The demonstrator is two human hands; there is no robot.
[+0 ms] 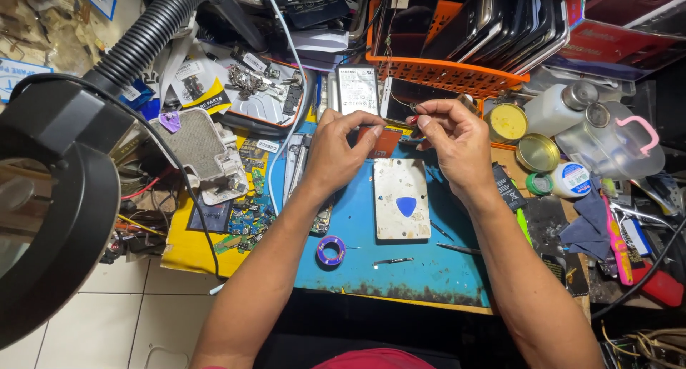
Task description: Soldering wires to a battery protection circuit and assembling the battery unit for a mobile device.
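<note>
My left hand covered most of the small red-brown piece I pinched, so its shape stayed unclear. Whatever my right hand gripped was too thin to tell. The magnifier lamp ran off the left edge, blurred. My elbows were cut off below.

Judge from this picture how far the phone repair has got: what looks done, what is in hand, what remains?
Done: the white back cover lies off on the blue mat. In hand: left hand and right hand hold a small part between them, too small to identify. Left: the battery is still out; the tweezers lie unused.
</note>
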